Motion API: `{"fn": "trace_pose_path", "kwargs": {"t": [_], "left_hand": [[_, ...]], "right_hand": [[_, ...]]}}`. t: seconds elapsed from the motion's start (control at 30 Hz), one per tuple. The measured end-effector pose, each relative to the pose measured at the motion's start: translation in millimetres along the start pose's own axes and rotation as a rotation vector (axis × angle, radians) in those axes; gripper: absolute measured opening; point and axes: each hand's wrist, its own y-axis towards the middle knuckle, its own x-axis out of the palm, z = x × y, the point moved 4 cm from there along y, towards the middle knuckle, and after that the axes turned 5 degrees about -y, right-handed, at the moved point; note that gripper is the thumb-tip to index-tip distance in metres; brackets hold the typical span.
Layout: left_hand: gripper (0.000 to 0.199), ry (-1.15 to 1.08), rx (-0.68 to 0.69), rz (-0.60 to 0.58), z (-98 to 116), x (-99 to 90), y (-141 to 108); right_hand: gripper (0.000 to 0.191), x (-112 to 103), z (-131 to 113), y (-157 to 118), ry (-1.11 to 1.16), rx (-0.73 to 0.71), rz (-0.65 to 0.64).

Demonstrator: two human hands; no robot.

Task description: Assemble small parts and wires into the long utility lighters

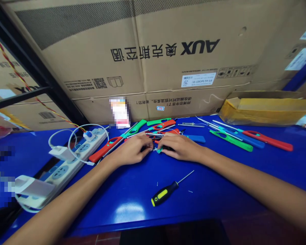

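My left hand (135,148) and my right hand (180,146) meet over the middle of the blue table, their fingertips almost touching. Between the right thumb and fingers is pinched a small green plastic part (159,150). A tiny whitish piece (155,149) shows at the left fingertips, which are closed; what they grip is too small to make out. Just behind the hands lie several long-stem lighters, among them a red one (165,125) and a green one (138,127). Nearer to me rests a black-and-yellow screwdriver (165,194), with small screws (190,191) beside it.
A white power strip (73,160) with plugged chargers and cables runs along the left. More lighters, including a red one (270,139), lie at the right. Behind stand a large cardboard box (153,75), a phone (119,112) and an open yellow-taped carton (265,112).
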Motion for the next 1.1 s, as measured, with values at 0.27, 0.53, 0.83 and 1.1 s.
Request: {"fn": "trace_pose_path", "kwargs": {"t": [0.27, 0.53, 0.83, 1.1], "left_hand": [[0.021, 0.003, 0.036, -0.037, 1.0, -5.2, -3.3], [0.017, -0.071, -0.037, 0.155, -8.2, -7.6, -4.4], [0.017, -0.174, -0.082, 0.349, 6.2, -9.6, -2.3], [0.015, -0.15, -0.021, 0.389, 14.1, -6.6, -2.2]], "right_hand": [[0.013, -0.8, 4.5, -2.3, -0.033, 0.026, -0.014], [0.011, 0.9, 19.3, -9.5, 0.067, 0.12, 0.089], [0.012, -11.3, 12.2, -1.7, 0.398, 0.324, 0.307], [0.011, -7.6, 17.0, -4.4, 0.304, 0.343, 0.27]]}}
